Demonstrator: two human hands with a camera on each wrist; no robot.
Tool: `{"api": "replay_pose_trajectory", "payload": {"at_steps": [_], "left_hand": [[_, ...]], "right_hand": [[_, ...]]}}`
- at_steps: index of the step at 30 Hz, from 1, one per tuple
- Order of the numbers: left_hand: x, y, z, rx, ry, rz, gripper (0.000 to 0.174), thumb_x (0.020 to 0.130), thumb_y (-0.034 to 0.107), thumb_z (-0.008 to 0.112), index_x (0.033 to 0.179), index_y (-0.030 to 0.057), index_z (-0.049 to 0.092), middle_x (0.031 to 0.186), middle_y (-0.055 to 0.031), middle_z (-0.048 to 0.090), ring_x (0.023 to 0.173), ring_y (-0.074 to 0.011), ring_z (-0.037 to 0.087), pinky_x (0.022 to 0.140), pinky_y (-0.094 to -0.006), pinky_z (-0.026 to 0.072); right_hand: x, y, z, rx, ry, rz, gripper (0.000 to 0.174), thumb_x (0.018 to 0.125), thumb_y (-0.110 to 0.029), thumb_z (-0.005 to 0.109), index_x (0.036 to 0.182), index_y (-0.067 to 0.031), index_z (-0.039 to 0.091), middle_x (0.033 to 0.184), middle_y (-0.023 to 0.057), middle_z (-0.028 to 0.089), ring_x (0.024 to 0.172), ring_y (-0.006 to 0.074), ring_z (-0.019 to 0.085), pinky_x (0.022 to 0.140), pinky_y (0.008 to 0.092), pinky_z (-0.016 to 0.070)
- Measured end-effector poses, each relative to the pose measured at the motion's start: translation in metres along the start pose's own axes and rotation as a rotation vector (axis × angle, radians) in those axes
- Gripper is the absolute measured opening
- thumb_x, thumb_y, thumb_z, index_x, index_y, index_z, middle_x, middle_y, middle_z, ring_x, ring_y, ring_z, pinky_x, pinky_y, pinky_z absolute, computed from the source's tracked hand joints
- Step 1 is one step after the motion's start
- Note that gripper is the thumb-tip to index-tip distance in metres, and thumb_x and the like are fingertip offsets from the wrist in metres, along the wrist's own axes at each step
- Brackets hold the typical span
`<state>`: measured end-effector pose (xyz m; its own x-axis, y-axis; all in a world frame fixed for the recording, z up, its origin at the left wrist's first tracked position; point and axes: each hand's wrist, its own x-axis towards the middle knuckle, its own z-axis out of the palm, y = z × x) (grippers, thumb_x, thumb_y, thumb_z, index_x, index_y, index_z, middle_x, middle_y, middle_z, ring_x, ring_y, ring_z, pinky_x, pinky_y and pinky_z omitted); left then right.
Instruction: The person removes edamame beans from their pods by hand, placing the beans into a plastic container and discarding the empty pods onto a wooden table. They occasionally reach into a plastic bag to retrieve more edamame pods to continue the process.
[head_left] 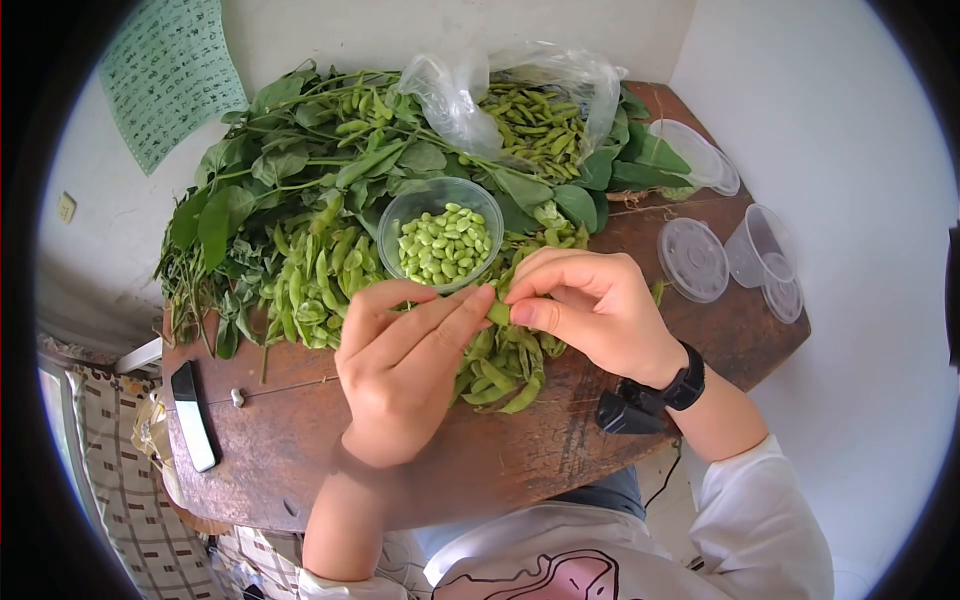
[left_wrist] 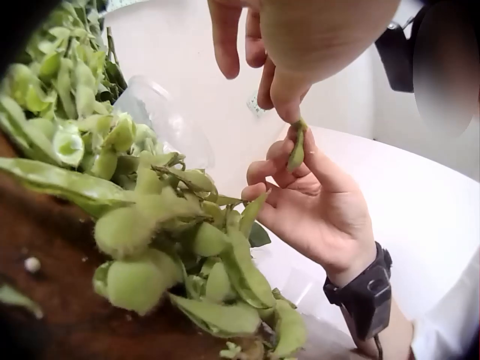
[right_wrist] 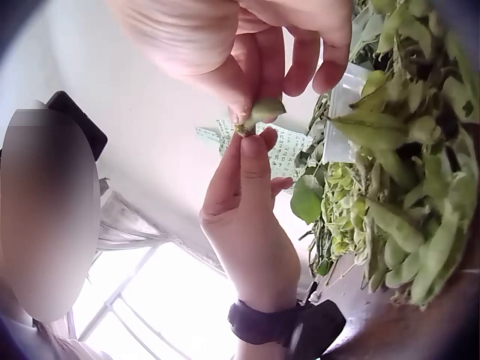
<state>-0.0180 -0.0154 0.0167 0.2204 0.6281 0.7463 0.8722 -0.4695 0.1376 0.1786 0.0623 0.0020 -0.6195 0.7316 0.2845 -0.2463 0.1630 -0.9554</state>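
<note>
Both hands meet over the pile of green pods [head_left: 500, 375], just in front of a clear round bowl [head_left: 385, 235] that holds shelled green beans [head_left: 445, 243]. The left hand [head_left: 405, 360] and the right hand [head_left: 605, 310] pinch one green pod [head_left: 499, 313] between their fingertips. In the left wrist view the pod [left_wrist: 297, 150] hangs at the fingertips of both hands. The right wrist view shows the pod [right_wrist: 267, 110] between thumbs and fingers; part of it is hidden by them.
Leafy stalks [head_left: 290, 150] cover the table's back. A plastic bag [head_left: 455, 100] holds more pods. Clear lids [head_left: 693, 260] and a plastic cup [head_left: 750, 245] stand at the right. A phone [head_left: 193, 415] lies on the wooden table [head_left: 290, 430] at the left.
</note>
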Motion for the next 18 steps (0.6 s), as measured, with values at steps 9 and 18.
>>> {"api": "replay_pose_trajectory", "payload": {"at_steps": [9,18], "left_hand": [[-0.005,0.008,0.002,-0.547,-0.171,-0.469,0.03,0.081,0.007,0.078,0.109,-0.002,0.073,0.103,-0.0153,0.072,0.094,-0.0237,0.068,0.076,-0.0302,0.0556],[-0.01,0.001,0.007,-1.176,-0.227,-0.805,0.029,0.099,0.011,0.06,0.125,-0.0037,0.064,0.113,-0.0119,0.069,0.097,-0.0128,0.064,0.083,-0.0254,0.0523]], "right_hand": [[-0.001,0.012,0.002,-0.096,0.001,-0.068,0.01,0.088,-0.002,0.071,0.097,0.0019,0.071,0.099,0.0096,0.068,0.095,0.0174,0.062,0.087,0.0313,0.0481],[0.001,0.011,0.001,-0.127,0.002,-0.08,0.009,0.088,-0.002,0.071,0.097,0.0012,0.071,0.098,0.0093,0.069,0.094,0.0169,0.063,0.087,0.0313,0.0486]]}}
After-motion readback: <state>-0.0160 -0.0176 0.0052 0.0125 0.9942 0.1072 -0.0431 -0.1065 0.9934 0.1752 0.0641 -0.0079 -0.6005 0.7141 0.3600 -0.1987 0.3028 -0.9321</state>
